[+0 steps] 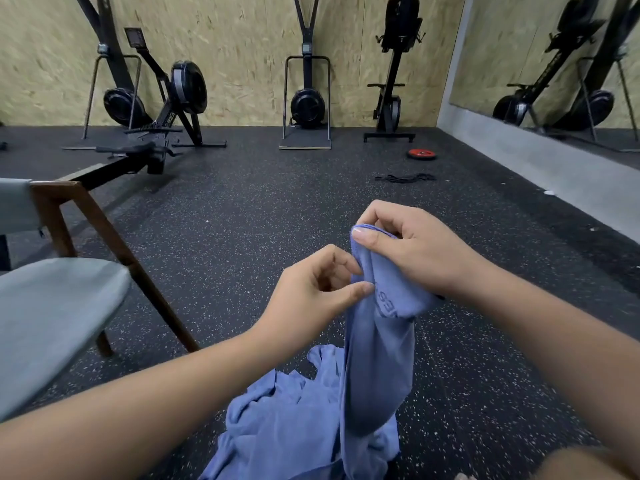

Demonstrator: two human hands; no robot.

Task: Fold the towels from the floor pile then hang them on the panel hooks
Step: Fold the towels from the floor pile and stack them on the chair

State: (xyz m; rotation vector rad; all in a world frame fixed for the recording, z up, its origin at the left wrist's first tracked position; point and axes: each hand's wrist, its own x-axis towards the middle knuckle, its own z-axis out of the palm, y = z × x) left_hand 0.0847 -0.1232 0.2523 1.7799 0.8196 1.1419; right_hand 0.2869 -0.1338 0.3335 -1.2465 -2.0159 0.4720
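A blue towel [375, 358] hangs lengthwise in front of me, lifted off the floor. My right hand [412, 251] grips its top corner, thumb pressed on the hem. Just below and to the left, my left hand [315, 292] pinches the same towel's edge between thumb and fingers. Under the hanging towel lies a crumpled pile of blue towels [277, 420] on the dark speckled floor. No panel hooks are in view.
A grey-cushioned wooden chair [59, 306] stands close at my left. Rowing and ski machines [304, 98] line the chipboard back wall. A red weight plate [421, 154] and a black band [405, 178] lie on the floor far right. A mirror [554, 64] covers the right wall.
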